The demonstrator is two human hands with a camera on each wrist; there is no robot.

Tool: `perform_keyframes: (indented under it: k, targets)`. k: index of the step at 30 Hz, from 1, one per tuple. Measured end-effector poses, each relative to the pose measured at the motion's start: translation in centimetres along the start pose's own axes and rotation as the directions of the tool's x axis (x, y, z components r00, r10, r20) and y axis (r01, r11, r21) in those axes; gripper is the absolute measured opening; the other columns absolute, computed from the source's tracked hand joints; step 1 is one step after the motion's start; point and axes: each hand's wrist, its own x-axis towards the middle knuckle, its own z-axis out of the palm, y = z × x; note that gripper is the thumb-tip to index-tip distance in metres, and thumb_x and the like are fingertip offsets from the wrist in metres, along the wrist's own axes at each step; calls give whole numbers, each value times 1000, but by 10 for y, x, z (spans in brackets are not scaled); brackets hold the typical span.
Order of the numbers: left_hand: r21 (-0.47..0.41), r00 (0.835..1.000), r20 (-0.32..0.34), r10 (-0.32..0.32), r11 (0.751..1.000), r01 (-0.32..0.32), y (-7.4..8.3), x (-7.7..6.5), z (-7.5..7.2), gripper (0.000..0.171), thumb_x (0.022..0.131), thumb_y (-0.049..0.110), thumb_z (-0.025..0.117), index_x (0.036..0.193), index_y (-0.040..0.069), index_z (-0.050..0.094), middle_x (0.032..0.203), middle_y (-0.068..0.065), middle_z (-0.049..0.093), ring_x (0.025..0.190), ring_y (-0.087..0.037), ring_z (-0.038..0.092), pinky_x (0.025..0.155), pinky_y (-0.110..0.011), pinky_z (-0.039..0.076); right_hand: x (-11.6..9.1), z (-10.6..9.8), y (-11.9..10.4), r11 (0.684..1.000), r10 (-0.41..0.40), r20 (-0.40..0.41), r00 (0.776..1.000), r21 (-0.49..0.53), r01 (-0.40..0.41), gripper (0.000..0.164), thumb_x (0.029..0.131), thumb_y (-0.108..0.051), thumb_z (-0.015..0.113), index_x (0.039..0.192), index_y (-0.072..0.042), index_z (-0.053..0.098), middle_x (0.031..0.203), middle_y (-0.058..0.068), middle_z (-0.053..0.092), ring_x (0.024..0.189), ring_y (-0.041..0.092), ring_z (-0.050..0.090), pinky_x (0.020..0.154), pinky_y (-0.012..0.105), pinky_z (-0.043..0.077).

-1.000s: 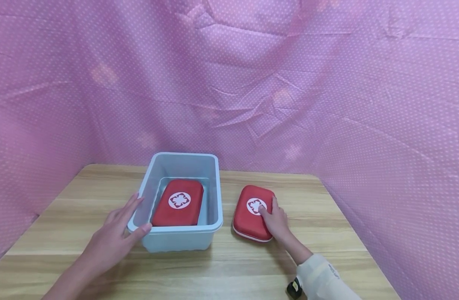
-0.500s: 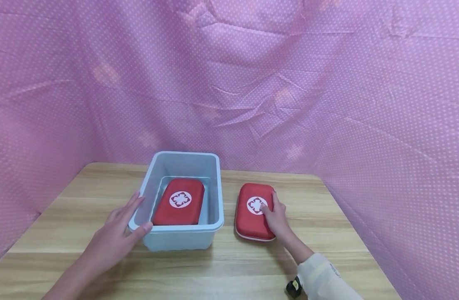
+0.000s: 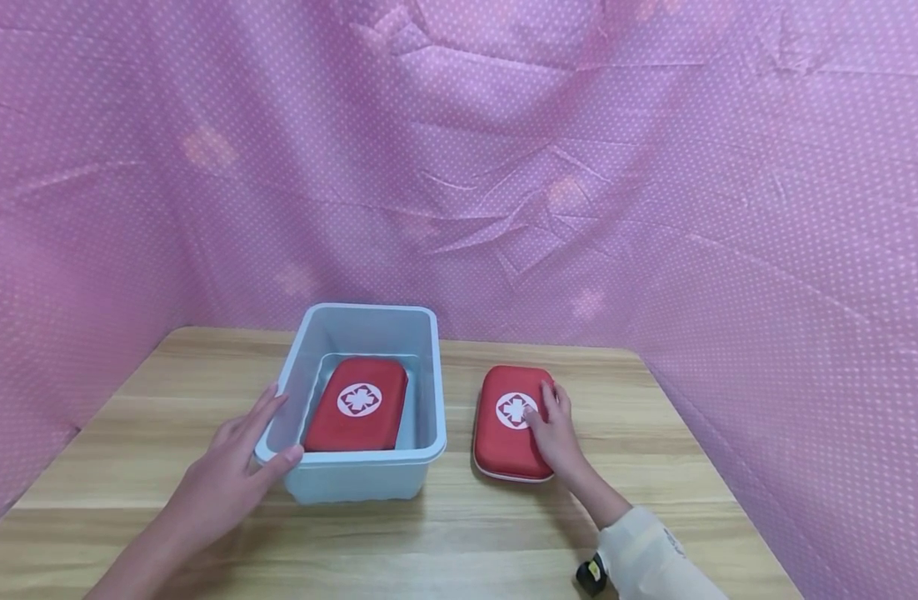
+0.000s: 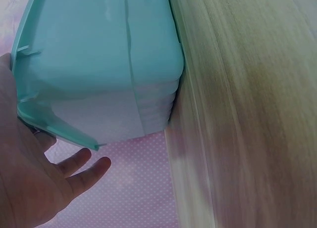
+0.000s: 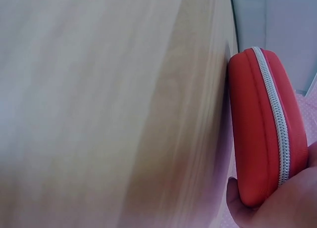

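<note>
Red first-aid case, head view: right of the tub, long axis roughly along the tub's; right grip, the nearer, pinches its right edge.
White emblem: cross in a circle; no readable writing.
Left grip, left wrist view: fingers spread, touching the tub's rim.
Zip, right wrist view: closed, no brand visible.
</note>
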Motion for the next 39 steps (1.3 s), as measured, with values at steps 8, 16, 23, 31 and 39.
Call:
perform_keyframes:
  k: [8, 16, 23, 31, 39]
  targets:
    - [-5, 1000, -3, -12, 1000, 12, 0, -1, -1, 73, 91, 60, 49, 152, 41, 12, 159, 15, 4, 132, -40, 30, 70, -74, 42, 0, 0, -6, 999, 0, 2, 1000, -36, 0, 64, 97, -23, 56, 152, -9, 25, 159, 12, 5, 144, 35, 12, 116, 51, 16]
    - [-10, 1000, 16, -27, 1000, 27, -2, 3, -1, 75, 91, 62, 48, 152, 42, 9, 160, -1, 13, 129, -45, 33, 66, -71, 45, 3, 0, -4, 999, -17, -2, 1000, -36, 17, 67, 94, -25, 61, 151, -10, 29, 159, 11, 10, 144, 34, 13, 115, 52, 18]
    - [19, 1000, 12, -20, 1000, 20, 0, 5, -4, 76, 90, 64, 48, 152, 43, 10, 160, 4, 11, 131, -43, 32, 67, -73, 43, 4, -1, -7, 999, -29, -12, 1000, -24, 29, 66, 94, -23, 61, 151, -10, 30, 159, 10, 10, 144, 33, 14, 115, 51, 18]
    - [42, 1000, 8, -18, 999, 18, 0, 4, -6, 78, 90, 64, 48, 152, 42, 8, 159, -1, 15, 130, -43, 34, 68, -74, 43, 3, -4, -13, 999, -31, -28, 999, -18, 31, 64, 95, -22, 60, 150, -10, 31, 159, 10, 10, 145, 33, 12, 116, 50, 17]
    - [67, 1000, -1, -14, 998, 14, 0, 1, -7, 84, 89, 63, 50, 153, 37, 1, 148, -20, 32, 127, -44, 37, 73, -74, 40, 4, -12, -37, 999, -16, -54, 998, 50, 19, 65, 94, -24, 60, 151, -13, 31, 159, 8, 11, 144, 32, 13, 116, 49, 17]
